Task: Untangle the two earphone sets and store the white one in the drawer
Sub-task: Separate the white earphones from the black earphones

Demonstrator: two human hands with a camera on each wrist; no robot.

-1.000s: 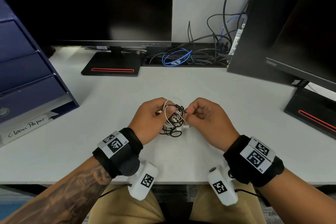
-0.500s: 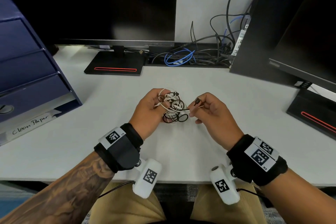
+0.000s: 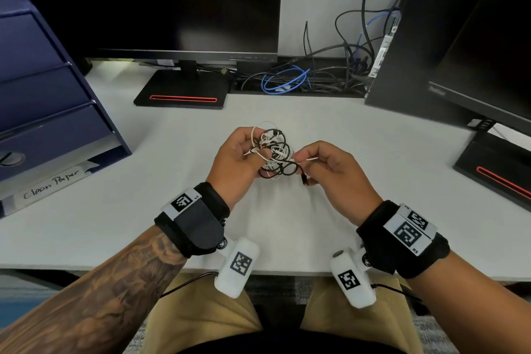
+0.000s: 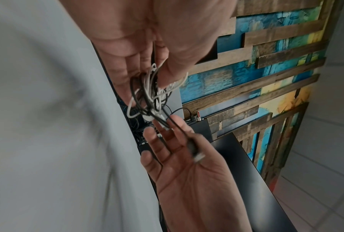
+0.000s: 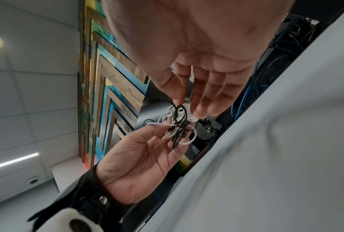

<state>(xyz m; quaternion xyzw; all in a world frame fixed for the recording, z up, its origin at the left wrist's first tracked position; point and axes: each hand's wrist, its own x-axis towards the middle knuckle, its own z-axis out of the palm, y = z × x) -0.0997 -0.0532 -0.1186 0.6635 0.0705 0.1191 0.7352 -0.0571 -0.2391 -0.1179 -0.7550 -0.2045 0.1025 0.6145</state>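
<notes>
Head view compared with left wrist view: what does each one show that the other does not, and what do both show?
Only the head view shows the blue drawer unit, the monitor stand and the desk under both wrists. Only the left wrist view shows the right hand's open palm, with the black plug hanging over it. Both show the left hand holding the tangle of black and white earphones.

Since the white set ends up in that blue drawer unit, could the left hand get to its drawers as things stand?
Probably not yet. The left hand grips the earphone tangle, which the right hand pinches too. Otherwise the desk between it and the drawer unit looks clear.
</notes>
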